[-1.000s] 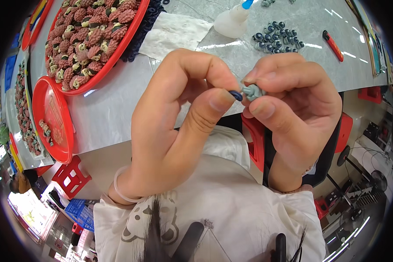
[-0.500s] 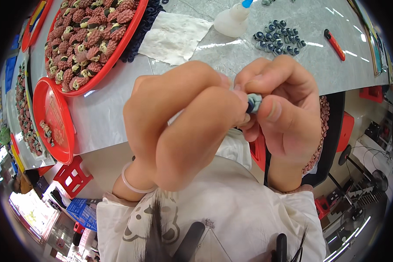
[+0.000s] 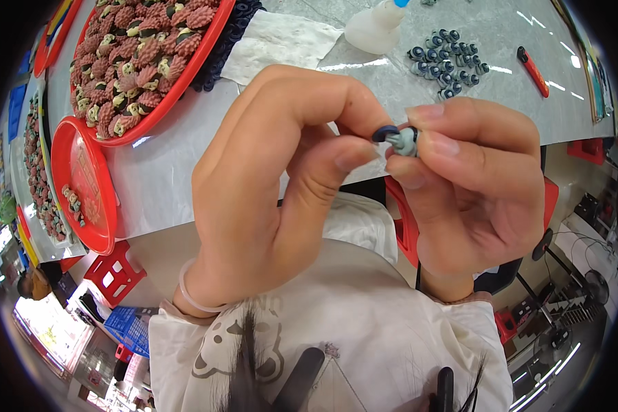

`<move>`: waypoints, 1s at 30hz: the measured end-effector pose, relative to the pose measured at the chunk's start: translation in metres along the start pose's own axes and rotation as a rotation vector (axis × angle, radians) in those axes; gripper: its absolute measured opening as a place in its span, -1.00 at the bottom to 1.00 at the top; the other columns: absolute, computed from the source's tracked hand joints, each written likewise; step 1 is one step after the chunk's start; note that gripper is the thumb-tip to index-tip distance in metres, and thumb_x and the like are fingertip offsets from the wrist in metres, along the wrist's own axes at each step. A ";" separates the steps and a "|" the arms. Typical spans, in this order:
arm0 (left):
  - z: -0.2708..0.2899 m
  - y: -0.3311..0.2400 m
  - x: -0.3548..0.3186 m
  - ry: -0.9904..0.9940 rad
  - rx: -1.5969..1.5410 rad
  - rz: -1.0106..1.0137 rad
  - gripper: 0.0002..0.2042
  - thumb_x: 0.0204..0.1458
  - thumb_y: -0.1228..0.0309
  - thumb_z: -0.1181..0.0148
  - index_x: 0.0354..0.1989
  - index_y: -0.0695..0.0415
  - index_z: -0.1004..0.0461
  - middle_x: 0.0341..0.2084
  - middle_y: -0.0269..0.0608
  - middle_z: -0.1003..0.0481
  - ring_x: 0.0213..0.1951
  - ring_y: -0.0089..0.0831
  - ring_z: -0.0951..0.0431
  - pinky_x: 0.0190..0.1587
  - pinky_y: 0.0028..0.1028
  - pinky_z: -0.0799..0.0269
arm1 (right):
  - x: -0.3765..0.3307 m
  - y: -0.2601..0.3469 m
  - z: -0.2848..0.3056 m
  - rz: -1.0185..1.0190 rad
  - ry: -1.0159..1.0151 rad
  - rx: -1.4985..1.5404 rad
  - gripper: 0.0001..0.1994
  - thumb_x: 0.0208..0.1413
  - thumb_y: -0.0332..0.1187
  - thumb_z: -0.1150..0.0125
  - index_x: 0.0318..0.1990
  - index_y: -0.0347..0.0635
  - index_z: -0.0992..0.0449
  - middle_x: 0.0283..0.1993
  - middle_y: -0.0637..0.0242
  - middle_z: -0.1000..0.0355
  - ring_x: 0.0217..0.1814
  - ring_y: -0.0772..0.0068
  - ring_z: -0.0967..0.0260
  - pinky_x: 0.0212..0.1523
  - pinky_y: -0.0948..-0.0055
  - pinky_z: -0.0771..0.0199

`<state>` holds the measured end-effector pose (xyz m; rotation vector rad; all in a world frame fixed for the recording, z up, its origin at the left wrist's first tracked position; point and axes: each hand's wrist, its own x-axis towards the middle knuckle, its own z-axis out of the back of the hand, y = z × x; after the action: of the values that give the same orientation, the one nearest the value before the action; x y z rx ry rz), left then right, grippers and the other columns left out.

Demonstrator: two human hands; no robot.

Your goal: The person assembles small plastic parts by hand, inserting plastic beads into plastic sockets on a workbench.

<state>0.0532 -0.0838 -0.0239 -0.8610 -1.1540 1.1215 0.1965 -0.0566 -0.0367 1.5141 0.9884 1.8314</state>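
Above the near table edge, my right hand (image 3: 484, 175) pinches a small grey-green molded piece (image 3: 405, 143) between thumb and fingers. A dark blue ring-like piece (image 3: 384, 132) sits at the left end of it, touching it. My left hand (image 3: 261, 165) closes its thumb and index finger at that dark blue piece. Whether the two pieces are fixed together I cannot tell. Beyond my right hand, several similar small blue and grey-green pieces (image 3: 446, 58) stand grouped on the table.
A red tray (image 3: 168, 103) full of pink figurine pieces stands at the left, beside dark blue rings (image 3: 216, 69). A smaller red tray (image 3: 93, 175) holds a figurine. Farther back are a white cloth (image 3: 278, 44), a squeeze bottle (image 3: 374, 31) and a red utility knife (image 3: 533, 72).
My hands have drawn apart and turned, bringing the small grey-green piece and its dark blue end into clearer view. My left fingers have uncurled somewhat; my right hand has shifted right.
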 end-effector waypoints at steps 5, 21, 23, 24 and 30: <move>0.004 0.007 0.000 0.063 0.039 -0.035 -0.84 0.03 0.46 0.05 -0.32 0.32 -0.24 -0.44 -0.18 -0.28 -0.45 -0.61 -0.27 -0.44 -0.70 -0.19 | 0.002 0.000 0.001 0.162 0.070 -0.228 -0.76 -0.26 -0.69 -0.20 -0.36 -0.30 -0.38 -0.28 0.07 -0.30 -0.41 0.44 -0.34 -0.43 0.66 -0.41; 0.028 0.005 0.026 0.121 0.400 -0.360 -0.89 -0.05 0.48 -0.01 -0.41 0.29 -0.33 -0.47 -0.10 -0.34 -0.50 -0.50 -0.28 -0.51 -0.63 -0.16 | 0.001 -0.013 0.035 -0.147 0.019 0.099 -0.83 -0.16 -0.65 -0.07 -0.33 -0.31 -0.43 -0.25 0.10 -0.30 -0.39 0.44 -0.31 -0.42 0.60 -0.36; 0.048 -0.010 0.040 0.102 0.559 -0.162 -0.91 -0.05 0.52 -0.01 -0.44 0.31 -0.36 -0.47 -0.17 -0.36 -0.50 -0.55 -0.29 -0.49 -0.65 -0.17 | 0.003 -0.020 0.065 -0.268 -0.078 -0.024 -0.80 -0.14 -0.67 -0.03 -0.29 -0.33 -0.42 -0.19 0.14 -0.26 -0.32 0.47 -0.29 -0.32 0.59 -0.32; 0.052 -0.010 0.048 0.093 0.568 -0.164 -0.91 -0.05 0.52 -0.01 -0.44 0.31 -0.36 -0.47 -0.17 -0.36 -0.50 -0.55 -0.29 -0.49 -0.65 -0.17 | 0.004 -0.025 0.074 -0.260 -0.073 -0.016 -0.80 -0.14 -0.67 -0.03 -0.29 -0.33 -0.42 -0.19 0.14 -0.26 -0.32 0.47 -0.29 -0.32 0.59 -0.32; 0.058 0.009 0.099 0.279 1.066 -0.404 -0.91 -0.16 0.51 -0.07 -0.43 0.20 -0.37 -0.47 -0.25 -0.38 -0.40 -0.31 -0.37 -0.34 -0.46 -0.26 | 0.012 -0.037 0.078 -0.342 0.035 -0.636 -0.81 -0.21 -0.69 -0.08 -0.34 -0.40 -0.40 -0.33 0.32 -0.34 -0.31 0.59 -0.29 -0.26 0.64 -0.29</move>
<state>-0.0025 0.0130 0.0050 0.0592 -0.3421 1.0313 0.2688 -0.0110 -0.0537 0.8721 0.5491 1.6984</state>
